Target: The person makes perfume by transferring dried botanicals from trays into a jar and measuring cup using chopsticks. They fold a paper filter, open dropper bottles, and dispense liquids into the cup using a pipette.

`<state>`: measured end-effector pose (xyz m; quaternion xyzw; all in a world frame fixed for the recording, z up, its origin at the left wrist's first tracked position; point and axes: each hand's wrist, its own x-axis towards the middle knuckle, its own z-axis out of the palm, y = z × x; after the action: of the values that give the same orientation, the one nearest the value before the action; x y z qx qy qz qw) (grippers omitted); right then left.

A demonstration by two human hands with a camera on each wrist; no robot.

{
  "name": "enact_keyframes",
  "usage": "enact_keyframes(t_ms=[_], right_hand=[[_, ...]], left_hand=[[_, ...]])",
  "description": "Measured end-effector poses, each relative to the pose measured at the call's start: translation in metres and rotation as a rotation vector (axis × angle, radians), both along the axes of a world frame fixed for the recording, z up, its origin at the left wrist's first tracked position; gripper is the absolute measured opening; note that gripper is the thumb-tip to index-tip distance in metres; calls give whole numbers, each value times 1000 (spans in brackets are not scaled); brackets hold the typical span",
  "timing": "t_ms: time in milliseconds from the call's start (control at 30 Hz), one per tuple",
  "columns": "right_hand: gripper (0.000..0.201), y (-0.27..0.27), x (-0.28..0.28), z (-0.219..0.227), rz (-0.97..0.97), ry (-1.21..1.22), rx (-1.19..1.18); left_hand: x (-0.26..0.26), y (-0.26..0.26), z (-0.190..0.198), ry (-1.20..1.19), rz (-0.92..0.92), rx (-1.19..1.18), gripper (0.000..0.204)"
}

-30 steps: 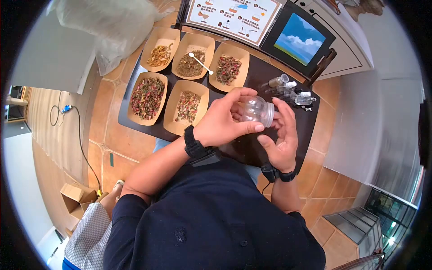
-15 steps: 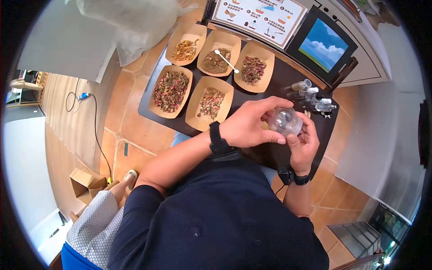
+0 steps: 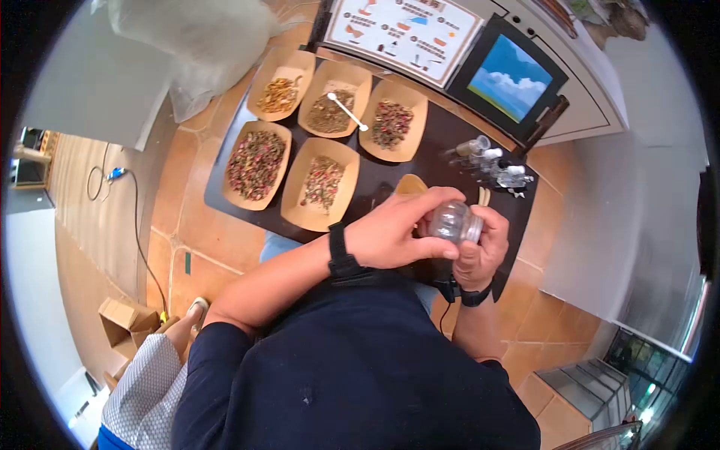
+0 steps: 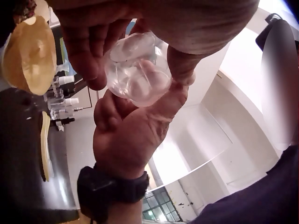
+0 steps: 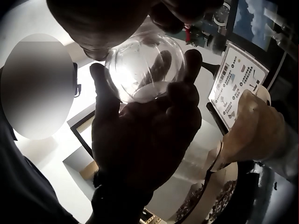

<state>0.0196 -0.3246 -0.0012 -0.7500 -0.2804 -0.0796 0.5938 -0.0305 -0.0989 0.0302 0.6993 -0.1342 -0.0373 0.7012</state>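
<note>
Both hands hold a clear round plastic jar, lying on its side over the front of the dark table. My left hand grips the jar's body, thumb below and fingers above. At the ribbed mouth end, my right hand curls its fingers and thumb round the neck. The left wrist view shows the jar between the two hands, with fingers visible through its clear wall. In the right wrist view the jar looks empty. Just beyond the left hand is a tan paper-like piece, partly hidden by it.
Several kraft trays of dried petals and herbs stand at the left, including a rose-mix tray. A white spoon lies across one tray. Small spray bottles and pale sticks are at the right. An instruction sheet and a screen stand behind.
The right hand, open beside the jar's mouth a second ago, has closed round the neck. The jar has come lower, nearer the body. The tan piece shows behind the left hand.
</note>
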Motion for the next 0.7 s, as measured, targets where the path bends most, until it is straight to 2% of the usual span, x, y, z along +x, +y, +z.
enact_keyframes(t_ms=[133, 200, 233, 300, 367, 400, 500, 567, 633, 700], right_hand=[[72, -1, 1, 5, 39, 1, 16], [70, -5, 3, 9, 49, -11, -55], [70, -7, 7, 7, 44, -11, -58], [67, -2, 21, 5, -194, -83, 1], [50, -6, 35, 10, -229, 3, 82], [48, -10, 44, 6, -278, 18, 16], [48, -14, 64, -3, -408, -4, -297], [48, -5, 72, -12, -365, -92, -498], [48, 2, 75, -17, -223, 8, -632], [48, 9, 81, -26, -164, -114, -689]], left_hand=[[1, 3, -1, -156, 58, 61, 80], [2, 11, 3, -210, 86, 189, 80], [2, 15, 4, -192, 109, 172, 75], [0, 22, -6, -100, 243, 20, 60], [-1, 36, -12, 4, 425, 159, 43], [0, 41, -21, 11, 519, 169, 31], [-3, 54, -42, 109, 613, 155, 23], [-5, 56, -48, 126, 593, 160, 23], [-6, 54, -55, 145, 579, 169, 22], [-3, 50, -60, 268, 531, -74, 20]])
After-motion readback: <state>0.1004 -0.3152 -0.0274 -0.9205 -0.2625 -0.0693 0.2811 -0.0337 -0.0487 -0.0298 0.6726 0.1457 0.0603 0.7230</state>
